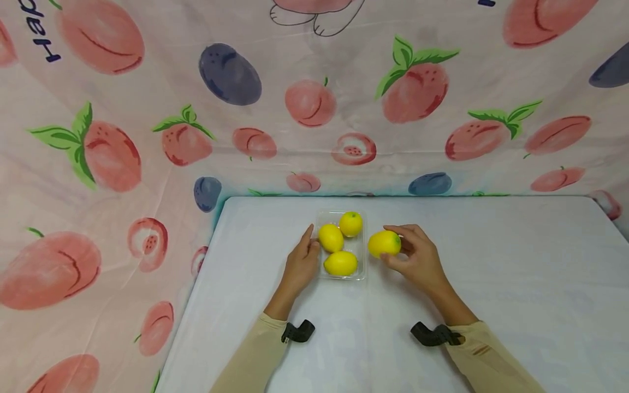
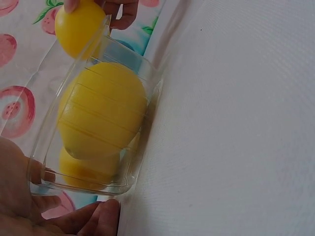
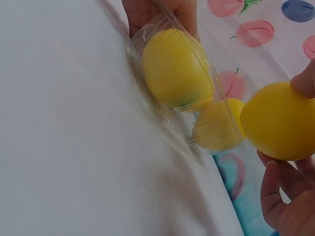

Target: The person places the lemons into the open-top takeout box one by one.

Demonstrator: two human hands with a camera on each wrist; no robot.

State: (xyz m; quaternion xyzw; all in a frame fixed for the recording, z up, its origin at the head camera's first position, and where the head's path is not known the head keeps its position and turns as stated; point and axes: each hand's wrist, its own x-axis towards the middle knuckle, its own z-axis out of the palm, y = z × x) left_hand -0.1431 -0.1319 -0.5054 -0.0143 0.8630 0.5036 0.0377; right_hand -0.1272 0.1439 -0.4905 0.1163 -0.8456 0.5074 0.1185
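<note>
A clear plastic box [image 1: 362, 270] stands on the white table with three yellow lemons inside. One lemon [image 1: 351, 224] lies at its back, another lemon [image 1: 331, 238] at its left, and a third lemon [image 1: 340, 263] at its front. Against the box's left side rests my left hand [image 1: 302, 262], its index finger fairly straight along the wall. My right hand [image 1: 417, 256] holds a further lemon [image 1: 383, 244] between thumb and fingers, just right of the box. That held lemon [image 3: 278, 122] also shows at the right edge of the right wrist view.
The white tabletop [image 1: 516, 262] spreads around the box and ends at a back edge. A fruit-printed cloth [image 1: 275, 71] hangs behind and to the left. Black curved pieces [image 1: 300, 331] are attached at both sleeve cuffs.
</note>
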